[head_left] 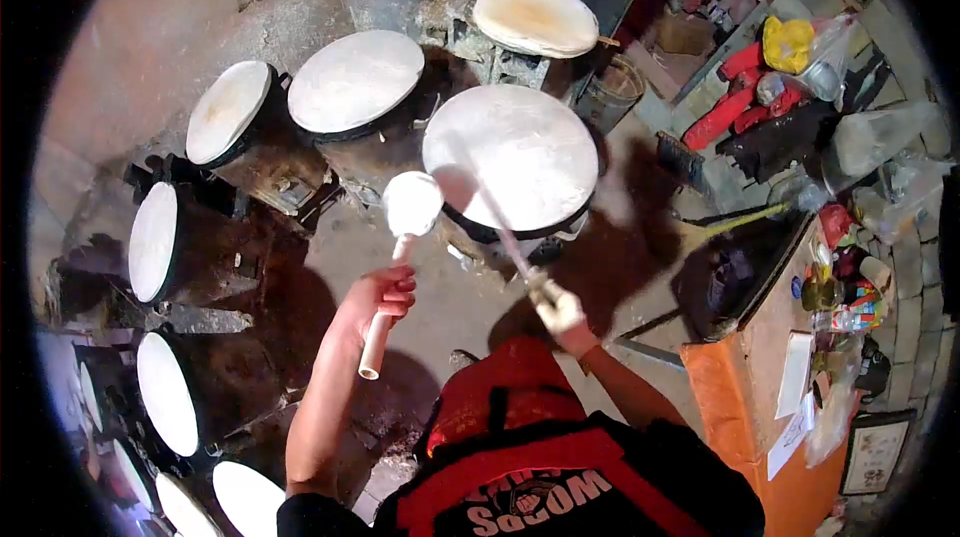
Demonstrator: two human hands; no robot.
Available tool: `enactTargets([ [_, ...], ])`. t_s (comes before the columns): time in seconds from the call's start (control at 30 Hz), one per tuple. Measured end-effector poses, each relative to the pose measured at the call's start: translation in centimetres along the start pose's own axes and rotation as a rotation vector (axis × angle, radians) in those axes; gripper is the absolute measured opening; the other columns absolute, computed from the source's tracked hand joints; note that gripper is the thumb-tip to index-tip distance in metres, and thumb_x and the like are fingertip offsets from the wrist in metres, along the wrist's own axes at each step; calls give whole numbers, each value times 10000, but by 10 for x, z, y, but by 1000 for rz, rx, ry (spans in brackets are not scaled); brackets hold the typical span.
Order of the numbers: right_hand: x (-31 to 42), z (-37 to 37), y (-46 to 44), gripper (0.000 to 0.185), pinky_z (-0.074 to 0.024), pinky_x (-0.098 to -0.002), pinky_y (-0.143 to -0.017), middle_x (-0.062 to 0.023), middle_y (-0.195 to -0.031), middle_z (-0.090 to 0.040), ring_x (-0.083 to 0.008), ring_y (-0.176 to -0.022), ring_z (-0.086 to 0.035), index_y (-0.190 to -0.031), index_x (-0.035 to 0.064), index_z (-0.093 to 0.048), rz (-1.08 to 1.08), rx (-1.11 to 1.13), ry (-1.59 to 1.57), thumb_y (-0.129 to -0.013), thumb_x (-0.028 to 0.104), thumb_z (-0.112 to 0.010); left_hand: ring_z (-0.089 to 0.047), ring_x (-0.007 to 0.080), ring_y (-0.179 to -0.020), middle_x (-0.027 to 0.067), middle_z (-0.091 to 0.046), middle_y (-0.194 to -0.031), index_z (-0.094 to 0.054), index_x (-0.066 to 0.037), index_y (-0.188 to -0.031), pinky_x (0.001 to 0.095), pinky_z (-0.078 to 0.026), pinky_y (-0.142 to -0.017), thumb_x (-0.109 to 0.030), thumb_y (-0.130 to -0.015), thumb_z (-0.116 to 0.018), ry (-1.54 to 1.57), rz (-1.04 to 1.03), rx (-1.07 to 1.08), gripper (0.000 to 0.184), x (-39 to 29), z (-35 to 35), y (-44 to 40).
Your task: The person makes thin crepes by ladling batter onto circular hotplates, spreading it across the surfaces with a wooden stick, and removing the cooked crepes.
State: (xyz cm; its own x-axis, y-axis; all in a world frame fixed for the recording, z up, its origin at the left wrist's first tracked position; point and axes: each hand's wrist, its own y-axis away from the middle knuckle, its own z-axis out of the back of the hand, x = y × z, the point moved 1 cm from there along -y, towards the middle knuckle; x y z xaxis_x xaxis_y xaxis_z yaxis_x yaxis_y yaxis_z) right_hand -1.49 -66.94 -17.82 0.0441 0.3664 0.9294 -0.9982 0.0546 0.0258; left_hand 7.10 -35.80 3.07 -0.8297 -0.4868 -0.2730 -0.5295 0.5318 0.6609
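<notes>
My left hand (382,295), bare, is closed round a pinkish tube-like handle (375,345) whose upper end carries a round white head (412,203). That head is just left of the large round white disc (512,157) on a drum-shaped stand. My right hand (562,317), in a pale glove, is closed round a long thin stick (505,227), blurred towards its far end, which reaches up over the disc. Whether the stick touches the disc I cannot tell.
Several more white-topped drum shapes curve round the left, one (357,82) close behind. A cream disc (536,20) sits at the back. An orange-sided table (722,392) with papers and bottles stands right, near a yellow-handled broom (735,221) and red cloth (722,117).
</notes>
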Motion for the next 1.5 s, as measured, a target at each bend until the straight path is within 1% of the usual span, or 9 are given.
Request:
enactTargets([
  [0.13, 83, 20, -4, 327, -428, -277, -883, -69, -1062, -614, -135, -977, -560, -1203, 12, -536, 181, -127, 113, -890, 103, -530, -288, 34, -420, -15, -363, -628, -406, -33, -833, 140, -240, -304, -73, -906, -460, -93, -156, -127, 99, 3, 48, 36],
  [0.23, 32, 12, -21, 322, -442, -274, -851, -54, -1066, -613, -128, -938, -567, -1198, -1, -540, -143, -378, -199, -890, 92, -530, -291, 33, -415, -22, -351, -601, -416, -31, -833, 142, -246, -308, -71, -907, -459, 207, -102, -126, 95, -5, 79, 62],
  [0.5, 180, -112, -70, 499, -421, -274, -915, -158, -1164, -584, -207, -1041, -580, -1320, 51, -429, 1, 364, 125, -862, 191, -567, -331, 38, -474, 15, -376, -674, -438, 11, -927, 142, -275, -328, -75, -925, -439, 630, -274, -87, 86, -44, 166, 105],
  [0.63, 262, -215, -195, 290, -463, -337, -698, -185, -804, -612, -254, -737, -597, -1074, 44, -579, 116, 504, 182, -857, 237, -568, -338, 45, -493, 13, -382, -702, -443, 3, -957, 151, -273, -327, -88, -926, -441, 573, -455, -236, 96, -88, 181, 135],
  [0.8, 315, -384, -350, 156, -470, -403, -643, -159, -728, -598, -290, -701, -597, -874, 47, -563, 791, 528, 611, -849, 188, -503, -342, 63, -495, 31, -412, -727, -454, 25, -1051, 165, -276, -348, -95, -914, -469, 494, -707, -486, 183, -142, 192, 158],
  [1.13, 407, -555, -507, 353, -530, -323, -696, -124, -1035, -517, -206, -833, -605, -1111, 144, -503, 1212, 820, 1025, -809, 294, -607, -336, 56, -491, 37, -399, -745, -445, 26, -1113, 153, -276, -354, -100, -926, -463, 640, -913, -508, 226, -242, 218, 216],
  [1.27, 384, -581, -570, 231, -525, -350, -708, -120, -958, -577, -214, -860, -627, -944, 142, -634, 1234, 815, 1011, -799, 315, -586, -341, 53, -495, 35, -395, -743, -437, 29, -1122, 148, -281, -351, -105, -922, -473, 624, -924, -505, 243, -294, 240, 233],
  [1.4, 492, -556, -594, 342, -497, -341, -710, -202, -864, -644, -300, -788, -643, -859, 53, -662, 606, 804, 1042, -846, 372, -539, -342, 50, -495, 30, -397, -742, -434, 33, -1117, 148, -283, -349, -103, -918, -476, 512, -903, -485, 245, -352, 268, 242],
  [1.5, 498, -528, -686, 321, -499, -359, -618, -143, -808, -671, -261, -659, -629, -862, 30, -675, 690, 353, 379, -790, 342, -657, -342, 51, -497, 26, -399, -741, -434, 36, -1109, 149, -286, -352, -90, -917, -467, 424, -837, -466, 232, -412, 277, 241],
])
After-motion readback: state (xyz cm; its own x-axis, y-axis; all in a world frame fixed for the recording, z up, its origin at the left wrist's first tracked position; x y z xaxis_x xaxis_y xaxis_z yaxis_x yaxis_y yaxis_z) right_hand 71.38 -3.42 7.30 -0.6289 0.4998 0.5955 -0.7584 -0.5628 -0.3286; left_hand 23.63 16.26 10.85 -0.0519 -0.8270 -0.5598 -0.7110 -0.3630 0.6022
